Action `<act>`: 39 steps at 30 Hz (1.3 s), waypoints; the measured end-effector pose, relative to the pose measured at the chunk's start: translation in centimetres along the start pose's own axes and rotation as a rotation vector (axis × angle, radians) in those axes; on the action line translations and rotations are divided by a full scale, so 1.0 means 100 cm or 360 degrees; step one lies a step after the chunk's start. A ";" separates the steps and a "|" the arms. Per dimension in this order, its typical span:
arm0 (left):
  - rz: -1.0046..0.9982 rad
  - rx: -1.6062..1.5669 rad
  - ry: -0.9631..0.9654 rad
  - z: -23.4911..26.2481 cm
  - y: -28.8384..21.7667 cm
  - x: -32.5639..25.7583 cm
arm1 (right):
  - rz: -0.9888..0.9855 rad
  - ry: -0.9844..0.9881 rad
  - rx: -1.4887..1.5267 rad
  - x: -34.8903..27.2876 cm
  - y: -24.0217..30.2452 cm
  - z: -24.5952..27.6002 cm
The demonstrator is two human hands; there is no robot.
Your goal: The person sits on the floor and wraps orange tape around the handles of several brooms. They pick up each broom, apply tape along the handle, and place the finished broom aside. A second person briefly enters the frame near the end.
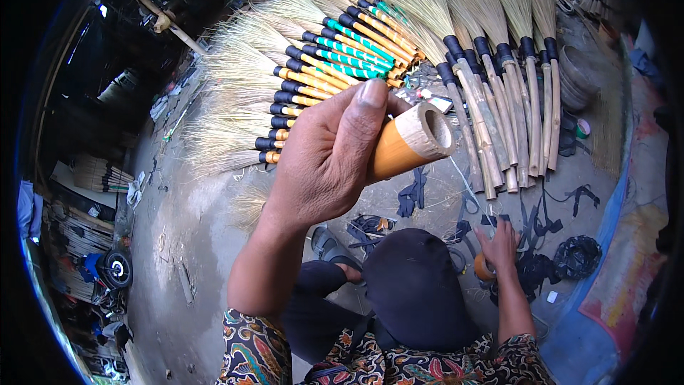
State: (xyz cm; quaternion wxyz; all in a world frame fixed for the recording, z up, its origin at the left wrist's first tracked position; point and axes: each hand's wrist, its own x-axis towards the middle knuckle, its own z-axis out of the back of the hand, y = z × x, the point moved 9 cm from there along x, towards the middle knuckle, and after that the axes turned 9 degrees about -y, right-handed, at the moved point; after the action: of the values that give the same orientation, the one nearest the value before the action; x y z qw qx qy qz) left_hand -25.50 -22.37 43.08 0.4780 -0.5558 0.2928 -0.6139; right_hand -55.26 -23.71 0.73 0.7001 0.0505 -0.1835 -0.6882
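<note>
Main thing here is a hollow, orange-coated bamboo tube point(392, 153), held up close to the camera, just right of centre, its bare pale end pointing to about 2 or 3 o'clock. The left hand point(328, 150) is closed round it, thumb along the top side. Where the rest of the tube goes, I can't tell, since the hand covers it.

Going by the clock from that tube: the right hand point(500, 246) is down near the floor at between 4 and 5, fingers partly spread, right beside a tan ring-shaped roll point(484, 269). Honestly can't tell if it's gripping anything. A thin pale string point(467, 183) runs down near its fingers. There's a round black plastic bundle point(578, 257) at 4, and some crumpled black cloth point(412, 194) at 6.

At 10 to 11 there's a fanned row of straw brooms point(335, 46) with orange and green handles and black collars. Plain bamboo-handled brooms point(509, 114) lie at 2 to 3. A sandalled foot point(330, 251) sits at 7, and a small black wheel point(118, 269) way out at 8.
</note>
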 end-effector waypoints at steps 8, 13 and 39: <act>0.0031 -0.0074 0.0214 -0.056 0.071 0.001 | 0.0687 -0.0587 0.1989 0.070 0.197 0.247; 0.0150 0.0663 0.0626 -0.021 0.157 -0.041 | 0.0495 -0.0674 0.2102 0.097 0.212 0.251; -0.0512 0.1307 -0.0636 0.179 0.148 -0.032 | 0.0160 0.0556 0.0689 0.032 0.135 -0.014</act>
State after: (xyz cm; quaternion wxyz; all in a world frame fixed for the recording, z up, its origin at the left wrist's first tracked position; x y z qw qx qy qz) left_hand -4.64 -21.85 32.34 0.6038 -0.4664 -0.1608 -0.6261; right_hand -42.08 -26.48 4.40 0.7272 0.3075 -0.2051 -0.5784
